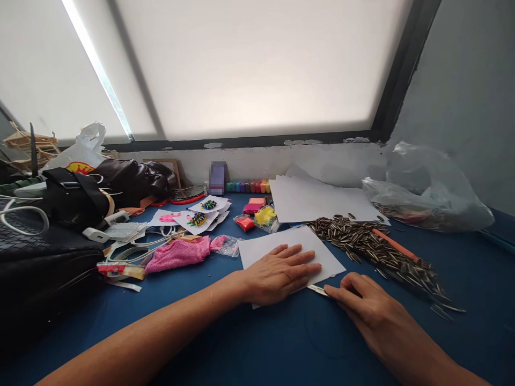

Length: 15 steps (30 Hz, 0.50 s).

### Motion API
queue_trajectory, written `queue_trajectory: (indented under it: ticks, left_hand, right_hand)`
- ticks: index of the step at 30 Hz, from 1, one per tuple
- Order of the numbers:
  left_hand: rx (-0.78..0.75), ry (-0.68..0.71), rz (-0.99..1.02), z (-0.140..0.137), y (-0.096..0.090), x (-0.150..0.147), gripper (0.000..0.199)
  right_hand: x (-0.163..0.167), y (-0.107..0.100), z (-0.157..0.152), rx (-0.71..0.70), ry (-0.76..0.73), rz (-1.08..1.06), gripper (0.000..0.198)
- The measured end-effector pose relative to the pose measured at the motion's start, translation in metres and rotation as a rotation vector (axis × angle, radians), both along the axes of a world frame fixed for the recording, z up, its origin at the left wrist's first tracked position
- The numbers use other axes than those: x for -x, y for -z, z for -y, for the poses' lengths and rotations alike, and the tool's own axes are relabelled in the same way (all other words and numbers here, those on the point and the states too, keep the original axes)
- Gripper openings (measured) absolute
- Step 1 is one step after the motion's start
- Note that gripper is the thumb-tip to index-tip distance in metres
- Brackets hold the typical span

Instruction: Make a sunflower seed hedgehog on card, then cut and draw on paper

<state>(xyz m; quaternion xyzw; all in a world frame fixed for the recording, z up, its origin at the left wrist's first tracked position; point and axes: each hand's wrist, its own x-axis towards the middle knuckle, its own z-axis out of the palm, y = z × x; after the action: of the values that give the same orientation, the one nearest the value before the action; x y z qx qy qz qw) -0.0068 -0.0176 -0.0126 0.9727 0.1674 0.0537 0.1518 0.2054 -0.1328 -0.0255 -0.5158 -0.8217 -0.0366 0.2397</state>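
Note:
My left hand (277,271) lies flat with fingers spread on a white sheet of paper (257,247), pressing it to the blue table. At the paper's near right edge, my right hand (372,305) pinches a slim white tool (317,290) whose tip reaches the edge; its exact kind is not clear. Just beyond the right hand spreads a pile of striped sunflower seeds (362,238), with an orange stick (396,245) lying across it.
A stack of white paper (317,201) lies behind the seeds, beside a clear plastic bag (434,193). Coloured clay packets (265,216), small decorated cards (193,221) and a pink cloth (179,254) sit left of centre. A black bag (44,279) fills the left side.

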Motion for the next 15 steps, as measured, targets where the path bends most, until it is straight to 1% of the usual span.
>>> queue_trajectory:
  ticks: [8,12,15]
  left_hand:
    - [0.021,-0.022,0.022,-0.002,-0.003,-0.001,0.047]
    - [0.042,-0.084,0.094,-0.006,-0.003,-0.008,0.044]
    - [0.007,-0.092,0.172,-0.007,-0.004,-0.014,0.039]
  right_hand:
    - [-0.002,0.000,-0.002,0.008,0.028,0.017,0.032]
    - [-0.006,-0.001,-0.005,0.000,0.057,-0.022,0.033]
    - [-0.009,-0.001,-0.006,0.001,0.072,-0.030,0.034]
